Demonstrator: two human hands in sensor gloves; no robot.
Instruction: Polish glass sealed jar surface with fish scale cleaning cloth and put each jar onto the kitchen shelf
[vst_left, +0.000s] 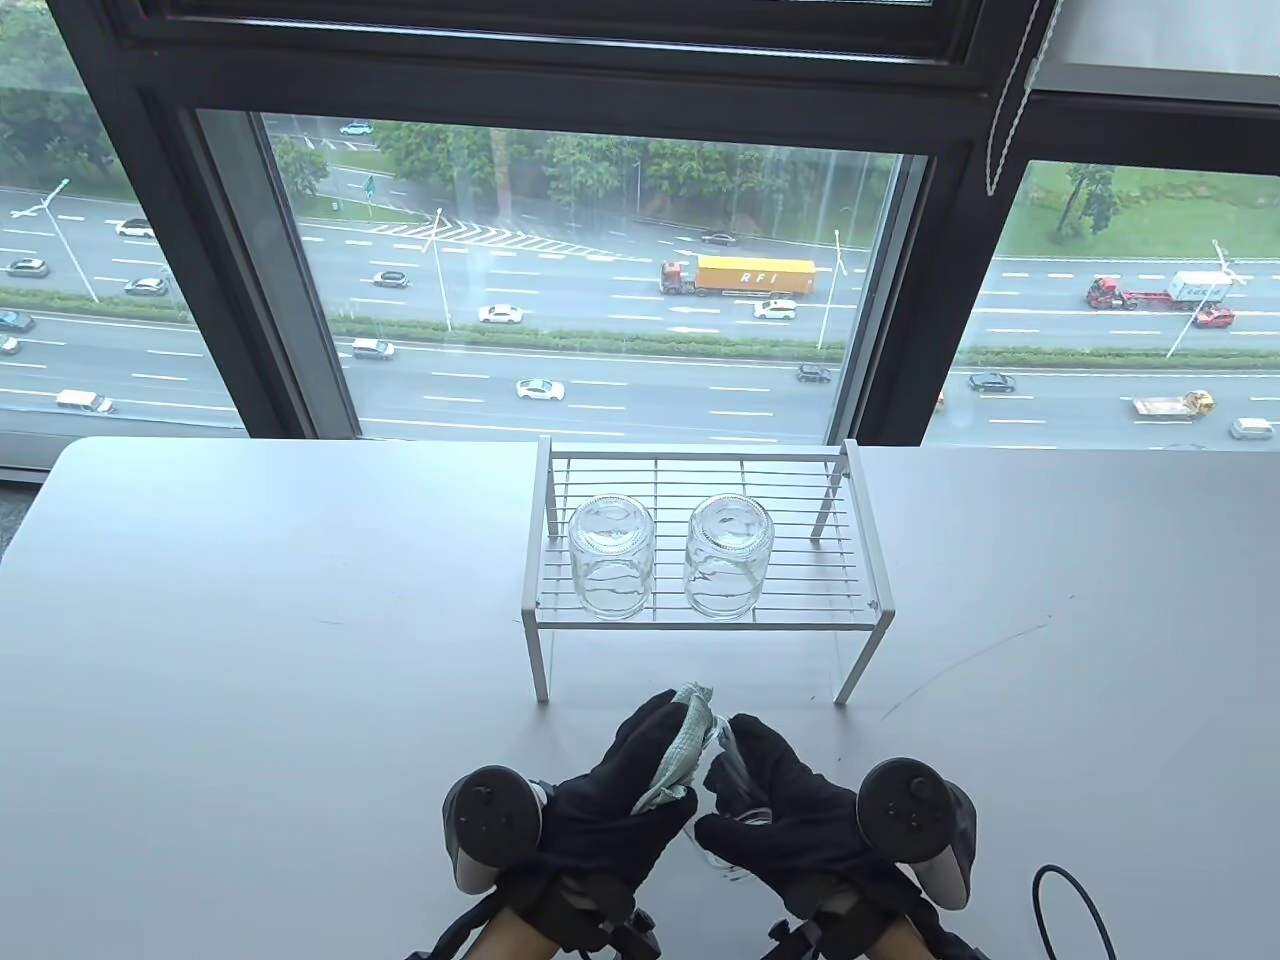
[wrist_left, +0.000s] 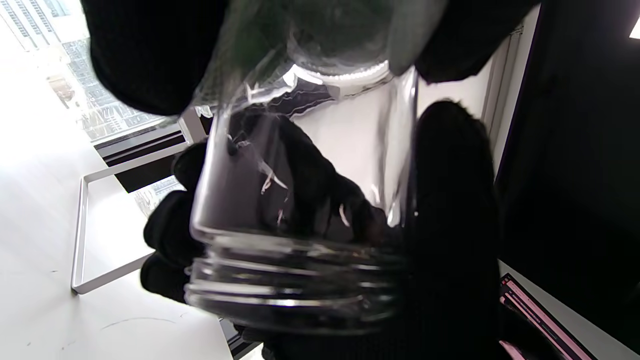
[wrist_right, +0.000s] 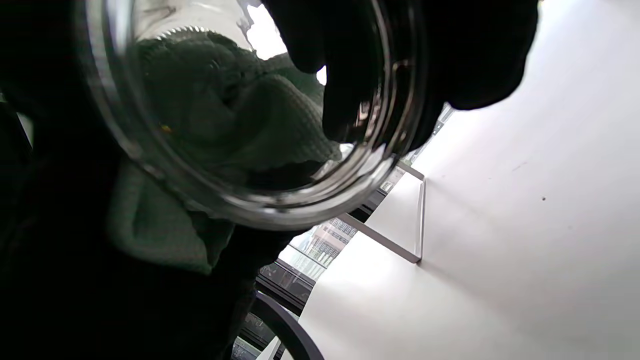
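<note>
Glass jar (vst_left: 735, 800) gripped in right hand (vst_left: 800, 820), long axis tilted, mouth toward the person, base toward shelf (vst_left: 870, 560); left hand (vst_left: 610, 800) clutches cloth (vst_left: 680, 750) against it.

Black gloves cover the left hand (vst_left: 610, 800) and right hand (vst_left: 790, 820), the cloth (vst_left: 680, 755) is pale green with a fine scale-like weave, the jars (vst_left: 610, 565) are clear glass, and the wire shelf (vst_left: 700, 590) and tabletop (vst_left: 250, 650) are white.
</note>
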